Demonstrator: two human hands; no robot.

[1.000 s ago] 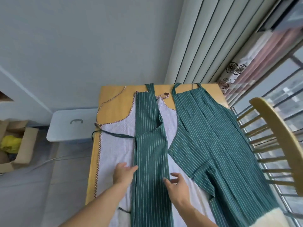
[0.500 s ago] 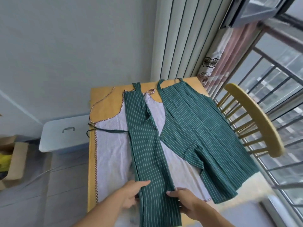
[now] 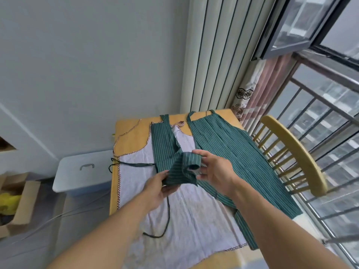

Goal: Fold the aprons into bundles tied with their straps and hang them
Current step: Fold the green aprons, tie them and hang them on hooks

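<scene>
— What can't you make out?

— My right hand (image 3: 214,171) is smeared with blur, so I can't count its fingers. My left hand (image 3: 155,188) hides the near corner of the rolled apron (image 3: 182,168).

— And the edges?

— The cardboard box (image 3: 17,202) is cut off at the left, both forearms at the bottom. The yellow thing (image 3: 7,200) inside is perhaps a bag; too little shows.

Both arms stretched out in front, left hand (image 3: 157,188) and right hand (image 3: 215,172) raised, each with fingers curled, pinching the same folded green apron (image 3: 181,168).
</scene>
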